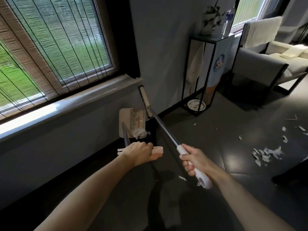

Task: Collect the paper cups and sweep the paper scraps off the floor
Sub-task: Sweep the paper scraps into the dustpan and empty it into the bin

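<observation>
Dark floor [216,147]: paper scraps [266,155] scattered at right, near sofa [260,67]. Right hand [193,161] grips broom [164,128], left hand [140,151] grips the handle of dustpan [126,117], which stands at wall under windowsill [66,104]. Black stand [190,72] beyond.

Both bare forearms reach forward, left hand [140,151] and right hand [193,161] each curled gripping.

No legible text; blue emblem [218,62] on cloth [222,47] too blurred.
</observation>
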`<state>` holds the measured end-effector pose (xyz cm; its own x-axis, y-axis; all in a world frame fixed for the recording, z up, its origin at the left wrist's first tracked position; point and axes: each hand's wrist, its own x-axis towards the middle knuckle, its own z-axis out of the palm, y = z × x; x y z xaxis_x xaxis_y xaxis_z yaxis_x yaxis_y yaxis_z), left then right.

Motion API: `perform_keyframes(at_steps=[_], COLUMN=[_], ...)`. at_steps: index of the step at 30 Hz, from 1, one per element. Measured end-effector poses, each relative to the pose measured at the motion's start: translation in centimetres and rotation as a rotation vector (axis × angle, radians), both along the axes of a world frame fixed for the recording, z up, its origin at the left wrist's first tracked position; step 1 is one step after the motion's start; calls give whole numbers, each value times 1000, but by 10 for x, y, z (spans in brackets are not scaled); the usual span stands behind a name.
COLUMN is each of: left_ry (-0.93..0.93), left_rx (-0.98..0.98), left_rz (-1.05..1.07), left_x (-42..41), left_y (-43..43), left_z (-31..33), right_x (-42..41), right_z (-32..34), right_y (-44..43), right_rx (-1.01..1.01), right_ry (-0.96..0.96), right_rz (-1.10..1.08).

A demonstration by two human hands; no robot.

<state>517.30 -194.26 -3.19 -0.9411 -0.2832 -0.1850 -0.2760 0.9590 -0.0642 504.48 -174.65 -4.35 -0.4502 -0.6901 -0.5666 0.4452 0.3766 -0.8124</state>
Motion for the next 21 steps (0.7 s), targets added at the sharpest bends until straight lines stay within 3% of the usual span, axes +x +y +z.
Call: perform_keyframes(at_steps=[4,15,18,21], left_ry=[-25,23,-60,-206], left_rx=[-110,-311,-341,-250], left_rz=[-126,-216,-285,-238], left_x=[8,24,26,28], left_y=[0,8,13,21], left_z=[-5,3,-11,-31], right_x=[4,8,7,5], right_z=[-4,-15,-17,-19], right_y=[10,26,33,38], right_rx=[12,-7,-25,-25], right_ry=[-7,-30,-26,-26], right_rz=[-4,-10,-2,-2])
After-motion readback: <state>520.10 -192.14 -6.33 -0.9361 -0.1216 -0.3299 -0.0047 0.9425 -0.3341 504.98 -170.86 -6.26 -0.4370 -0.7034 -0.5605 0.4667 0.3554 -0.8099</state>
